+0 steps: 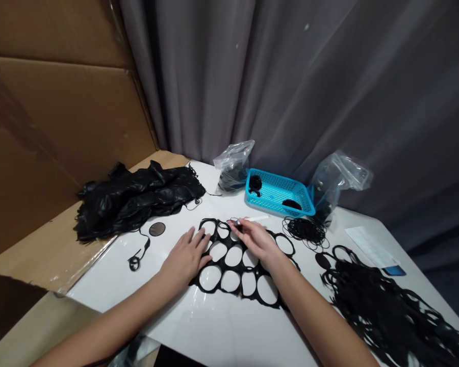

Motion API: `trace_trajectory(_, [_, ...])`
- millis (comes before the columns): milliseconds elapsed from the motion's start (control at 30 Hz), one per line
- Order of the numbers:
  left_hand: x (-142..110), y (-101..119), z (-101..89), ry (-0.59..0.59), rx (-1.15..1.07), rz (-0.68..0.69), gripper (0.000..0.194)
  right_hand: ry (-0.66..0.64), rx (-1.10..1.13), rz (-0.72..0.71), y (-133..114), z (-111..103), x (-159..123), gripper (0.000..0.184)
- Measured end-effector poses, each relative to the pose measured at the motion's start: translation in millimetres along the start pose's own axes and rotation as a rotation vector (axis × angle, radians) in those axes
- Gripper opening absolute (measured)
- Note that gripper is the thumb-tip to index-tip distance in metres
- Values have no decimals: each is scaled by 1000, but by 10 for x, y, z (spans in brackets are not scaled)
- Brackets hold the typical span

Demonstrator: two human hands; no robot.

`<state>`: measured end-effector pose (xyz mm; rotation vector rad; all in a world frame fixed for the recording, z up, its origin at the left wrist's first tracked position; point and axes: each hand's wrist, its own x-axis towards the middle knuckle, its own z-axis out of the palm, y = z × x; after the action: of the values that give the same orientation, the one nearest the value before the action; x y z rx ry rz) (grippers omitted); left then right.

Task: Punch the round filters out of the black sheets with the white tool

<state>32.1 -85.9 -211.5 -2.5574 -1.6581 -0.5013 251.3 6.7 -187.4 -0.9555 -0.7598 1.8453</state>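
A black sheet with several rows of large round holes (225,266) lies flat on the white table (214,326). My left hand (185,255) rests on its left edge, palm down, with the fingers spread. At the sheet's far edge, my right hand (254,237) has its thumb and fingertips pinched together. Something small and dark shows at those fingertips, too small to name. A thin white strip (258,218) lies just behind the right hand. My right hand and forearm hide part of the sheet's right side.
Crumpled black sheets (137,199) lie at left beside a cardboard box (53,117). A blue basket (277,204) holds black pieces between two clear bags (233,171). Thin black rings (306,230) and a pile of black strips (386,306) sit at right. A dark disc (157,229) lies left.
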Motion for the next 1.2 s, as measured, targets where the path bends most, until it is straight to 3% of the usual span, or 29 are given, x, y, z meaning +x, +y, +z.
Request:
trace_trajectory(133, [18,36,-96,89,126,-69,40,-65,-372,-120,240,48,-58,24])
trace_trajectory(200, [51,79,-109,91,101,-21,39,-49,-561,-208,314,54,-73,25])
trace_trajectory(333, [46,157,11,-17,23,104,47,-54,-799,-309,327,64,-93,23])
trace_trajectory(500, [-23,196,62,-100,87,33,53,-105,-955,-346,255,73,-138,19])
trace_trajectory(633, [19,166,-71,-113,117,-31,47,-93,-993,-354,230,52,-158,18])
trace_trajectory(733, [77,151,-109,-43,90,-23,41,-78,-964,-325,219,34,-140,18])
trace_trajectory(833, [98,176,-48,17,38,48,41,-51,-816,-290,216,44,-98,19])
trace_trajectory(967, [62,215,74,-34,42,101,47,-79,-658,-239,232,79,-49,20])
trace_trajectory(1200, [-3,158,134,-72,-3,86,46,-120,-985,-291,249,81,-108,16])
